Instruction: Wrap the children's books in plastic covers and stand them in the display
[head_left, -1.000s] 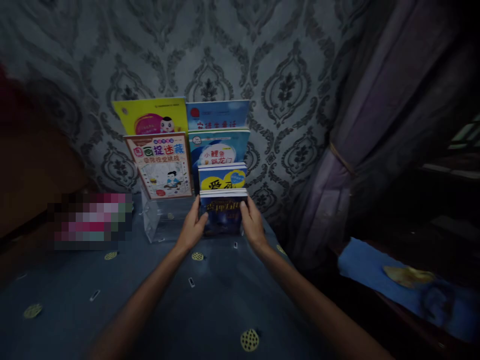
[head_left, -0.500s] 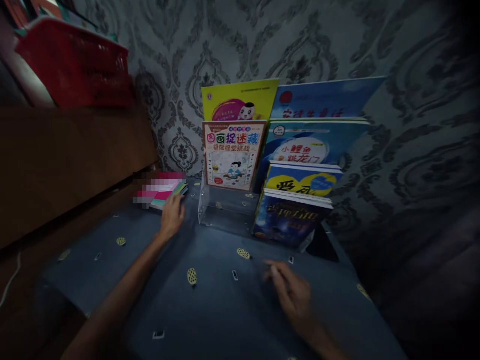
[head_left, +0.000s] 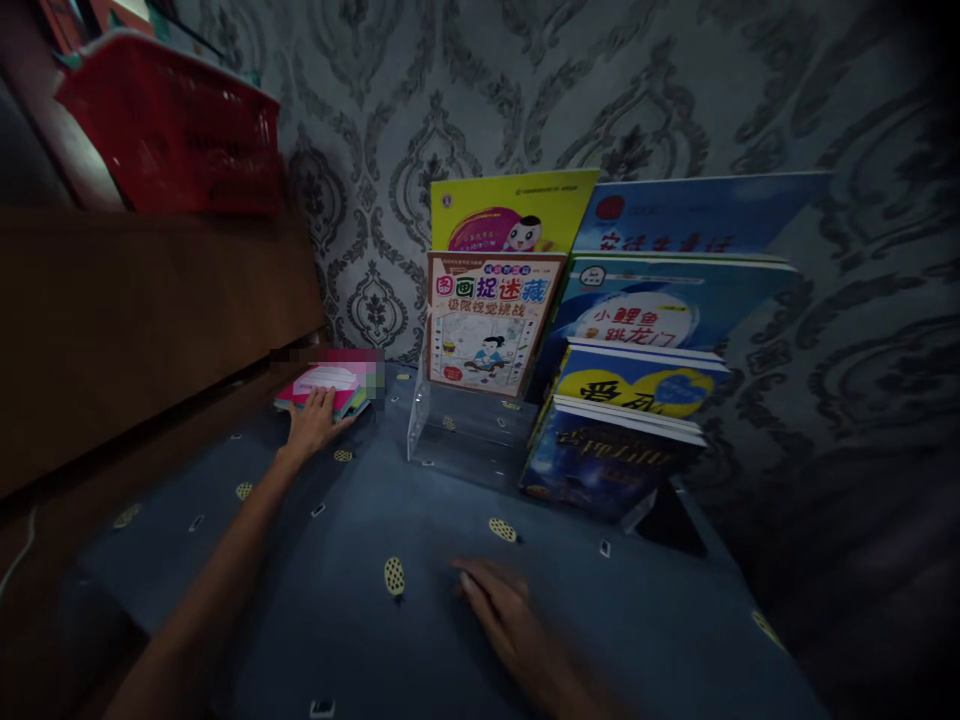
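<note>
A small stack of books with a pink cover [head_left: 346, 372] on top lies at the left back of the cloth-covered table, partly blurred by pixel blocks. My left hand [head_left: 313, 424] rests on its near side, the fingers stretched flat over the pink cover and the thumb out towards the right edge. Low over the table front, my right hand [head_left: 499, 605] is loosely closed, its thumb close against the forefinger, with nothing visible in it. Nearest beyond it stands a clear stepped book rack [head_left: 465, 445]. A brown-bordered picture book [head_left: 491, 325] leans in its left column, before a yellow book [head_left: 517, 205].
The rack's right column holds a dark blue book [head_left: 607, 460], a yellow-and-blue book [head_left: 637, 385], a teal book [head_left: 675, 300] and a tall blue book [head_left: 712, 215]. A red basket [head_left: 172, 130] stands on a brown wooden cabinet [head_left: 150, 320] at left. Patterned wallpaper rises behind.
My left hand has moved left from the stack's right edge onto the pink cover. My right hand has shifted left and nearer to me. The view has turned slightly.
</note>
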